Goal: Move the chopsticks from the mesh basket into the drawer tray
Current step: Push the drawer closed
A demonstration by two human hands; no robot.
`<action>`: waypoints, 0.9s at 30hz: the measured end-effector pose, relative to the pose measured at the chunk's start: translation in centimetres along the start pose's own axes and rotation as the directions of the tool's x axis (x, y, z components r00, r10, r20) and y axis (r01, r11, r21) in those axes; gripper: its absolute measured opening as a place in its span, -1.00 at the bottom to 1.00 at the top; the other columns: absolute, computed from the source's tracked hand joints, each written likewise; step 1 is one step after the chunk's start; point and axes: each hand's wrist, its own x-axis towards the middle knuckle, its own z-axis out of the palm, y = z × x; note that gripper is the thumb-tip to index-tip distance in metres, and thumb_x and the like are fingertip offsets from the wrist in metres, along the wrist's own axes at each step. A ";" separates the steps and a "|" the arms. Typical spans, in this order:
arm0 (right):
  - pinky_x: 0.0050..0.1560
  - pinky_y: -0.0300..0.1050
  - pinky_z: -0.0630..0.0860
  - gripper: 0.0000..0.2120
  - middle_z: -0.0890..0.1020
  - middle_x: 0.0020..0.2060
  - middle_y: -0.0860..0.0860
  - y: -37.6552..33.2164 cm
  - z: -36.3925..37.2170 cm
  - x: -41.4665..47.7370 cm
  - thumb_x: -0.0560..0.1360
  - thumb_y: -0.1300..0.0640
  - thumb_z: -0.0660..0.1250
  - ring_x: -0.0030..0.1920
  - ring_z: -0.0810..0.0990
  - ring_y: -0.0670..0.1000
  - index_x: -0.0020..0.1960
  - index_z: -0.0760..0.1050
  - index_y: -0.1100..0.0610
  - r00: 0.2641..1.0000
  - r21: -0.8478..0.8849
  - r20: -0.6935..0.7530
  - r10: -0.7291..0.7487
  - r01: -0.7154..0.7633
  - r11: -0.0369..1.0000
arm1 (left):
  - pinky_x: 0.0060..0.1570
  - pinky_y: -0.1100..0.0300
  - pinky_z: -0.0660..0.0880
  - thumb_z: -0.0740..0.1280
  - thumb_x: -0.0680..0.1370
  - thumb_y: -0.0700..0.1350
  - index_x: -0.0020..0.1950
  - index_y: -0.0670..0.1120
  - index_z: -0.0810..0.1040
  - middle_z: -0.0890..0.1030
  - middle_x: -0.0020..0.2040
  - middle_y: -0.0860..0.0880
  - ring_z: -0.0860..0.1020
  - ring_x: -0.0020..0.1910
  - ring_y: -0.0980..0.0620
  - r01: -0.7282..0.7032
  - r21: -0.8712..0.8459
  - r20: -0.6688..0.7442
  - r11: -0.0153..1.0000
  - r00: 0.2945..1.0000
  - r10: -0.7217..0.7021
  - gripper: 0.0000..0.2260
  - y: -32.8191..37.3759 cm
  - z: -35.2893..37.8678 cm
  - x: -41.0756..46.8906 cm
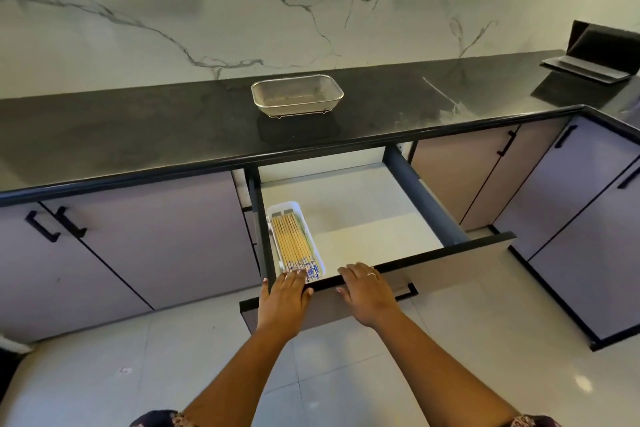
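A bundle of wooden chopsticks [294,243] with blue-patterned ends lies in a white tray [320,255] at the left side of the open drawer [367,215]. The mesh basket [297,94] stands on the black countertop with no chopsticks visible in it. My left hand [284,295] rests flat on the drawer's front edge, just below the tray's near end, fingers spread and holding nothing. My right hand [367,289], with a ring on one finger, lies flat on the top edge of the drawer front [450,274], also holding nothing.
The black countertop [138,135] runs along a marble wall and turns a corner at the right. A dark folded laptop-like stand [595,55] sits at the far right. Cabinet doors with black handles [55,224] flank the drawer. Pale floor tiles lie below.
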 end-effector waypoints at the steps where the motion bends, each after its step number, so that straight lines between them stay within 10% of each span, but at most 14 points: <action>1: 0.47 0.00 0.12 -0.52 0.26 0.48 0.05 -0.1 0.0 -0.5 0.61 -0.04 0.09 0.50 0.13 0.07 0.49 0.16 0.08 1.000 0.010 0.007 0.011 -0.011 1.000 | 0.48 -0.09 -0.06 -0.05 0.64 0.12 0.53 0.03 0.05 0.19 0.53 0.02 0.09 0.52 0.01 0.006 -0.001 -0.005 1.000 1.000 -0.006 -0.53 0.0 0.0 -0.4; 11: 0.51 0.03 -0.01 -0.37 -0.12 0.55 0.10 0.2 -1.6 -5.5 0.60 0.04 0.19 0.54 -0.16 0.13 0.55 -0.05 0.07 0.972 0.200 0.219 0.083 -0.128 0.971 | 0.46 -0.16 -0.05 0.07 0.63 0.07 0.54 -0.05 -0.06 -0.06 0.57 -0.06 -0.12 0.54 -0.09 0.169 -0.177 0.022 0.970 0.986 -0.168 -0.45 1.8 1.4 -6.9; 15: 0.51 0.07 -0.03 -0.35 -0.12 0.54 0.18 2.3 -3.8 -6.3 0.60 0.00 0.18 0.54 -0.15 0.18 0.55 -0.07 0.11 0.945 0.372 0.280 0.172 -0.272 0.888 | 0.47 -0.15 0.08 0.12 0.63 -0.01 0.54 -0.16 -0.06 -0.09 0.57 -0.10 -0.01 0.53 -0.17 0.439 -0.778 0.176 0.449 0.839 -0.516 -0.43 5.8 -1.2 -7.6; 18: 0.49 0.07 0.05 -0.33 -0.08 0.55 0.15 4.7 -5.4 -6.2 0.60 -0.04 0.17 0.54 -0.08 0.16 0.55 -0.08 0.16 0.927 0.523 0.311 0.211 -0.352 0.776 | 0.43 -0.14 0.16 0.12 0.63 0.02 0.54 -0.19 -0.04 0.01 0.56 -0.15 0.11 0.49 -0.24 0.449 -0.891 0.318 0.063 0.719 -0.618 -0.41 8.0 -2.6 -6.3; 27: 0.38 0.00 0.30 -0.39 0.14 0.52 0.06 13.6 -6.8 -6.9 0.58 -0.05 0.22 0.49 0.17 0.09 0.53 0.08 0.10 0.859 0.892 0.446 0.252 -0.451 -0.043 | 0.46 -0.17 0.08 0.13 0.60 0.15 0.53 -0.09 0.10 0.15 0.53 -0.14 0.13 0.50 -0.17 0.216 -0.878 0.442 -0.428 0.710 -0.549 -0.42 15.0 -1.1 -5.3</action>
